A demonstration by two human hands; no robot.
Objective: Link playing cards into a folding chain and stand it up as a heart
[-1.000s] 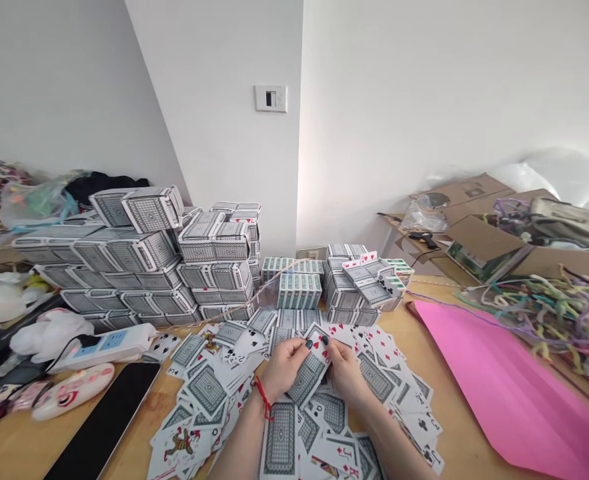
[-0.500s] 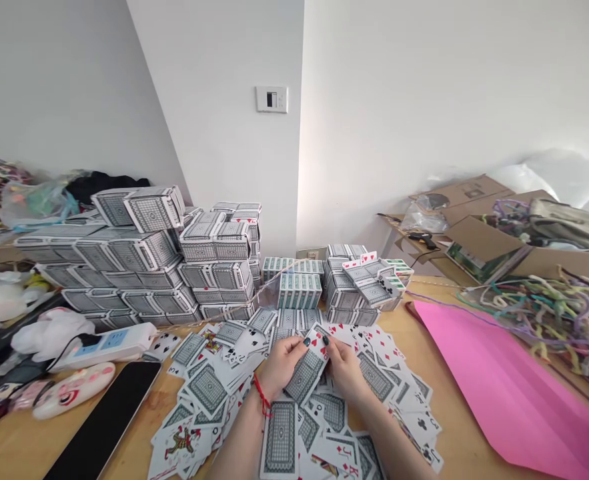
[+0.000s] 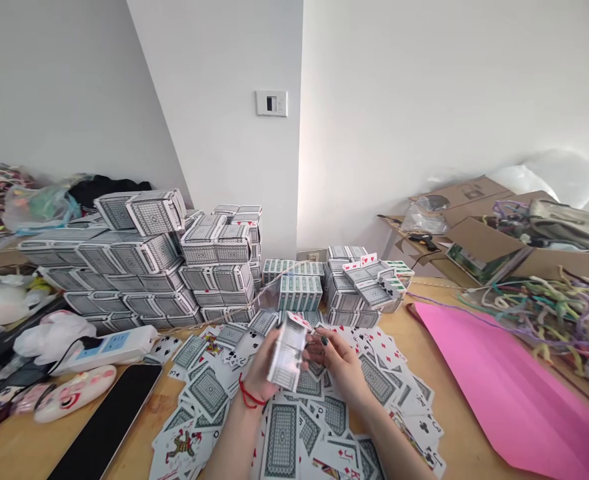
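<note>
My left hand (image 3: 261,375) is closed around the left side of a few folded playing cards (image 3: 289,357), held tilted above the pile. Their grey patterned backs catch the light, and a face with red pips shows at the top end. My right hand (image 3: 343,365) has its fingers curled at the right edge of these cards; the exact grip is partly hidden. Under both hands spreads a heap of loose playing cards (image 3: 281,440), some face up and some face down. A joker (image 3: 181,445) lies face up at the heap's left.
Stacked blocks of folded cards (image 3: 149,257) rise behind on the left. Green-patterned blocks (image 3: 300,293) and a smaller grey stack (image 3: 344,297) stand at the back. A black phone (image 3: 107,420) and power strip (image 3: 111,348) lie left, pink paper (image 3: 499,373) and fuzzy stems (image 3: 554,317) right.
The cards have been turned more upright and shifted left, now mostly in my left hand. My right hand has moved from the top face to their right edge.
</note>
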